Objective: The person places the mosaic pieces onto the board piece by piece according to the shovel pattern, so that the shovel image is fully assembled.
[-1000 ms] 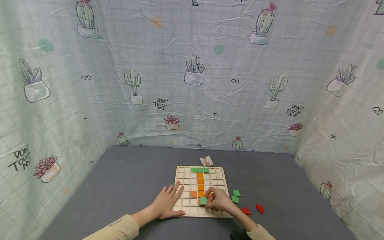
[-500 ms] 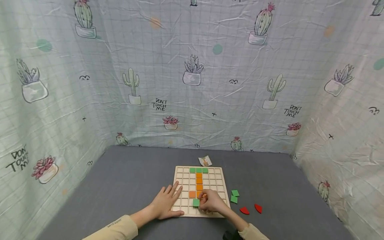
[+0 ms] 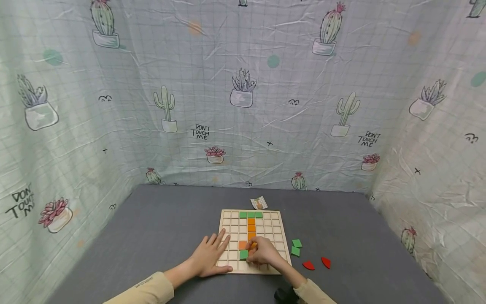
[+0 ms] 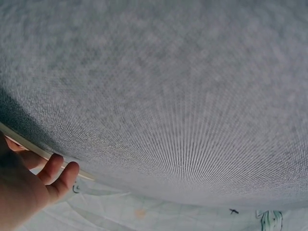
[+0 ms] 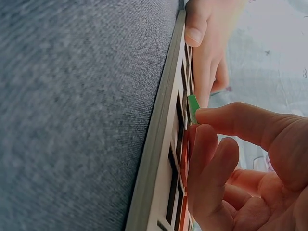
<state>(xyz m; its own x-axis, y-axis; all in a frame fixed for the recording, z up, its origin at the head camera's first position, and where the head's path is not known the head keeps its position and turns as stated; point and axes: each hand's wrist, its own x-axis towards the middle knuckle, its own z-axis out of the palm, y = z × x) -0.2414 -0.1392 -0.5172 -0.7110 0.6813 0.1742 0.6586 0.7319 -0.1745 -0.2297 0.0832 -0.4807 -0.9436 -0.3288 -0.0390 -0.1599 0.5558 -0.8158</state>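
Note:
A pale wooden grid board (image 3: 270, 231) lies on the dark grey table. My right hand (image 3: 263, 252) pinches a green square tile (image 3: 243, 255) between thumb and fingers over the board's lower middle. In the right wrist view that tile (image 5: 193, 107) is tilted at the grid, one edge at the fingertips. Flat and spread, my left hand (image 3: 209, 256) rests on the board's left edge. A row of green tiles (image 3: 251, 215) fills cells at the far side, with a column of orange tiles (image 3: 251, 228) below it. One lighter orange tile (image 3: 242, 245) sits left of the column; my right hand hides part of it.
Two loose green tiles (image 3: 295, 247) lie right of the board, with two red quarter-round pieces (image 3: 317, 264) further right. A small printed card (image 3: 259, 203) lies behind the board. Patterned cloth (image 3: 243, 126) hangs around the table. A black object (image 3: 285, 295) is by the right sleeve.
My right hand has moved left across the board with the green tile, which is now lower, left of the orange column. The left hand has stayed in place.

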